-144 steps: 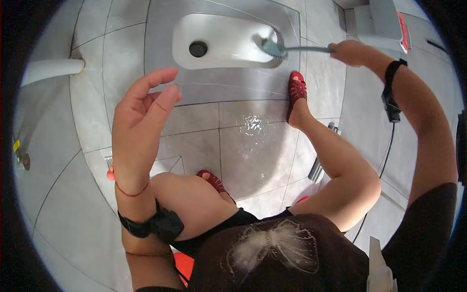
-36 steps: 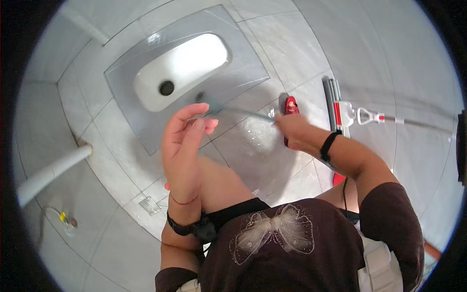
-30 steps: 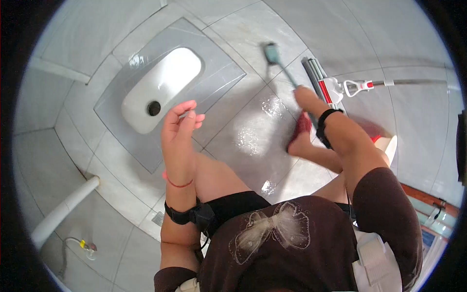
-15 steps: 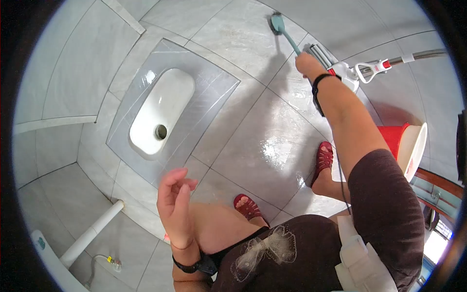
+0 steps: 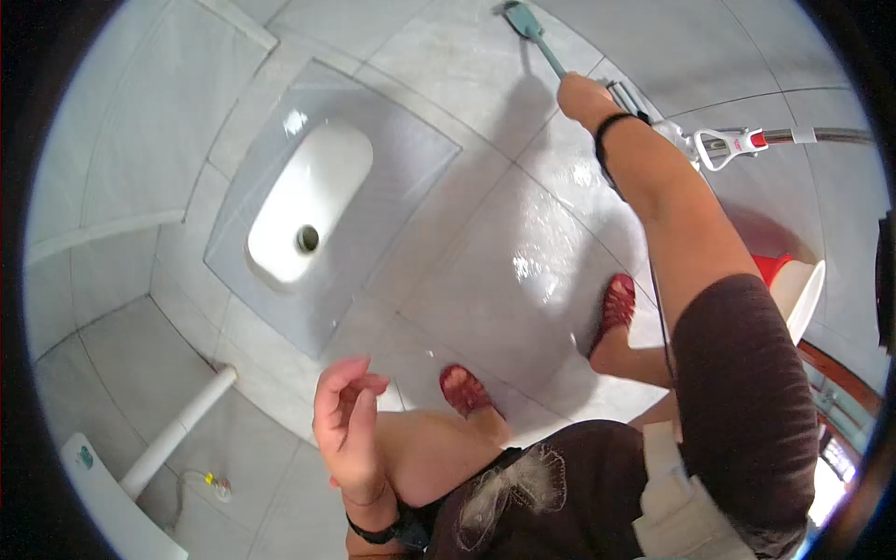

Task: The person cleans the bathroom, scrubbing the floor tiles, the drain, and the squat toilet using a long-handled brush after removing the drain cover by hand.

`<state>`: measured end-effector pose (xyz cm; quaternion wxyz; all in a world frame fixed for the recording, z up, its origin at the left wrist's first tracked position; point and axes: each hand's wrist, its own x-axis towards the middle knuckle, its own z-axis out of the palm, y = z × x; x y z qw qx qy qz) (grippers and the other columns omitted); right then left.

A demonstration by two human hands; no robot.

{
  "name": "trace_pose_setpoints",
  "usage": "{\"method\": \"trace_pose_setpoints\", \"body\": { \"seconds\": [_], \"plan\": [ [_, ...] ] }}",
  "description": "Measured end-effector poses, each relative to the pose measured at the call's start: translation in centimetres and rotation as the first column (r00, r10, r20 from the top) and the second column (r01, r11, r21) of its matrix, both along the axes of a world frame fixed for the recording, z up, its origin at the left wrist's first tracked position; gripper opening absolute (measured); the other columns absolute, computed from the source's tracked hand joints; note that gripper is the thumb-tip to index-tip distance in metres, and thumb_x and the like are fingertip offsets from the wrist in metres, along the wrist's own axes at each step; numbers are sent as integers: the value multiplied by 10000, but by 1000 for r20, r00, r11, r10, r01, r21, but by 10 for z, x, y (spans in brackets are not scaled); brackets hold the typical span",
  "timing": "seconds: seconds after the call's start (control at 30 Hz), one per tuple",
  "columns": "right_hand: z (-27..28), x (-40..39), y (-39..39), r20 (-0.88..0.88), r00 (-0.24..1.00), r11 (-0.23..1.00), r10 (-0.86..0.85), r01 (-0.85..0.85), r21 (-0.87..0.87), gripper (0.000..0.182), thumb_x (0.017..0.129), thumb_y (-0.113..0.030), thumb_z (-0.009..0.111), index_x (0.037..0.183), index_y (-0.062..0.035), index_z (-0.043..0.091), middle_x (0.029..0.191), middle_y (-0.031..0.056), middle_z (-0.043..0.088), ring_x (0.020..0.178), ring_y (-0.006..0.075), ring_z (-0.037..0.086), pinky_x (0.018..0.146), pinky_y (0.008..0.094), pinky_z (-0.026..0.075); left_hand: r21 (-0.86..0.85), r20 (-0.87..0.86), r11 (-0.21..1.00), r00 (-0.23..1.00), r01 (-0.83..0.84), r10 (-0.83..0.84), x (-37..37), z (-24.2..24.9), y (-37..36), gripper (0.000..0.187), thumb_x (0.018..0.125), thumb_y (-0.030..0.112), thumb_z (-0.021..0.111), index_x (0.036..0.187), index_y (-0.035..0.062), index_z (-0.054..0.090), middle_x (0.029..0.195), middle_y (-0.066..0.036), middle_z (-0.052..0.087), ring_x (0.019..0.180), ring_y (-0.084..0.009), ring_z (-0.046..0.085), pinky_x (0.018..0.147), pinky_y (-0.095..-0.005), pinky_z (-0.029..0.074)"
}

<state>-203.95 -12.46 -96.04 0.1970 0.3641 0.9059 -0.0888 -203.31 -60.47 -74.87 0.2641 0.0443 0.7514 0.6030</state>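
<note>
One brush [image 5: 522, 21] in right hand [image 5: 585, 98]

One brush [image 5: 525, 22]: blue-green head and slim handle, dark bristles, held slanting in my right hand [image 5: 586, 98], head at the grey tiled floor [image 5: 439, 56]; contact unclear to me. One mop [image 5: 728, 146]: white-and-red fitting, metal pole, just beside that hand.
</note>
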Motion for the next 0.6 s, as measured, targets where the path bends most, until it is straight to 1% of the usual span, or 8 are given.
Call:
{"method": "trace_pose_setpoints", "body": {
  "seconds": [0.03, 0.1, 0.17, 0.27, 0.33, 0.43, 0.53, 0.6],
  "plan": [
    [17, 19, -19, 92, 993, 997, 70, -71, 9, 314, 868, -189, 459, 1066, 30, 566, 1037, 237, 615, 925, 365, 627, 771, 434, 511, -15, 35, 1000, 999, -15, 15, 5, 8, 1, 269, 826, 6, 489, 1087, -35, 537, 988, -107, 593, 853, -154, 553, 794, -292, 436],
    [-9, 47, -52, 100, 995, 997, -23, 30, -69, 369, 887, -207, 420, 1123, 67, 494, 1014, 243, 618, 949, 378, 612, 800, 442, 495, -125, 206, 991, 976, -50, 76, 10, 15, 10, 244, 840, 27, 513, 1078, -14, 551, 911, -86, 607, 841, -146, 554, 790, -277, 434],
    [16, 63, -98, 183, 982, 978, 44, -5, -207, 402, 904, -243, 382, 1180, 45, 432, 1012, 242, 617, 969, 382, 599, 802, 461, 479, -123, 273, 991, 958, -54, 86, 22, 18, 16, 224, 855, 58, 537, 1072, 6, 559, 861, -71, 613, 830, -136, 552, 782, -262, 433],
    [79, 65, -143, 106, 993, 942, -52, 84, -326, 413, 902, -269, 398, 1202, 15, 413, 978, 234, 620, 861, 350, 633, 755, 437, 492, -96, 381, 995, 924, 6, 31, 43, 22, 23, 199, 877, 80, 539, 1065, 18, 557, 894, -52, 596, 836, -113, 547, 774, -246, 433],
    [114, 66, -153, 132, 934, 724, -331, 342, -599, 469, 886, -262, 463, 1267, -4, 370, 874, 202, 615, 705, 273, 637, 690, 383, 504, -97, 429, 995, 902, -2, 43, 58, 30, 28, 195, 881, 83, 537, 1065, 20, 556, 912, -46, 588, 839, -111, 546, 775, -242, 434],
    [116, 107, -159, 2, 859, 535, -512, 321, -782, 564, 870, -250, 524, 1340, -27, 305, 765, 147, 583, 594, 205, 592, 641, 333, 499, -136, 472, 990, 877, -25, 87, 85, 35, 19, 185, 889, 88, 531, 1060, 21, 553, 951, -33, 567, 834, -106, 543, 774, -232, 435],
    [150, 171, -159, 166, 895, 388, -415, 339, -857, 597, 891, -227, 530, 1404, -102, 252, 887, 108, 564, 566, 161, 543, 559, 297, 472, -232, 440, 972, 895, 32, 75, 107, 42, 0, 184, 889, 84, 528, 1059, 17, 551, 985, -32, 554, 873, -109, 537, 792, -238, 429],
    [142, 239, -165, 134, 902, 517, -410, 351, -780, 549, 911, -251, 504, 1408, -204, 276, 812, 104, 569, 501, 165, 518, 522, 293, 460, -418, 355, 902, 933, 110, 51, 120, 52, -18, 225, 869, 83, 550, 1077, -1, 533, 1032, -76, 556, 932, -162, 534, 828, -284, 424]
  ]
}}
